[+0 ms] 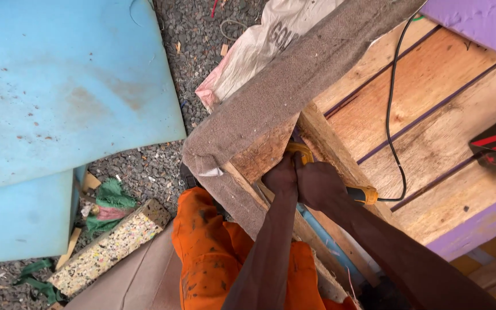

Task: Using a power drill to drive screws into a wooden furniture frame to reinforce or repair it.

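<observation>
Lying far left: two blue foam slabs, one speckled foam block on gravel. At centre, the left hand is curled shut against the wooden frame corner, just beside the right hand, whose fingers are clamped on one yellow-handled tool. Tool axis runs rightward from the fingers, cable trailing up. One brown fabric strip wraps the corner.

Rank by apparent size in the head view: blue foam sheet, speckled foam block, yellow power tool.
1. blue foam sheet
2. speckled foam block
3. yellow power tool, mostly hidden by both hands, so its rank is unsure.
</observation>
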